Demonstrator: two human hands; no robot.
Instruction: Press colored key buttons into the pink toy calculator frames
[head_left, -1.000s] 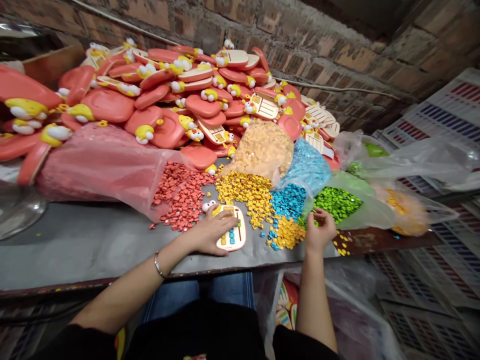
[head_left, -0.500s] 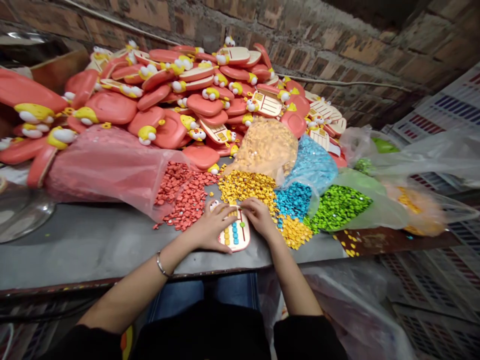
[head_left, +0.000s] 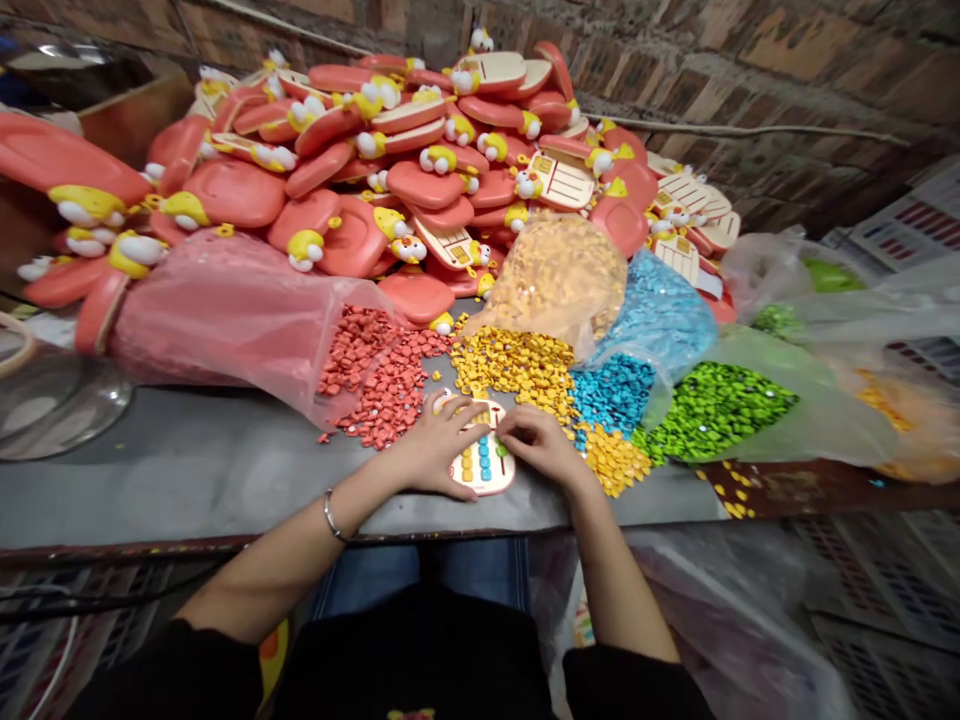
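My left hand [head_left: 439, 445] lies over the left part of a cream toy board [head_left: 486, 465], holding it on the tabletop. Rows of blue and yellow beads sit in the board's lower part. My right hand [head_left: 538, 443] has its fingertips at the board's upper right edge, and anything between them is hidden. Loose beads lie just beyond the hands: a red pile [head_left: 386, 385], a yellow pile [head_left: 511, 365], a blue pile [head_left: 611, 393] and a green pile [head_left: 712, 410].
A large heap of coral-pink toy pieces with yellow and white trim [head_left: 322, 170] rises behind the beads, against a brick wall [head_left: 795, 60]. Plastic bags of beads [head_left: 555, 280] line the grey table [head_left: 172, 480]. A transparent bowl [head_left: 52, 410] stands left; white crates [head_left: 907, 230] stand right.
My right hand has moved left from the green beads to the toy board. The view has shifted slightly, and my left hand stays on the board.
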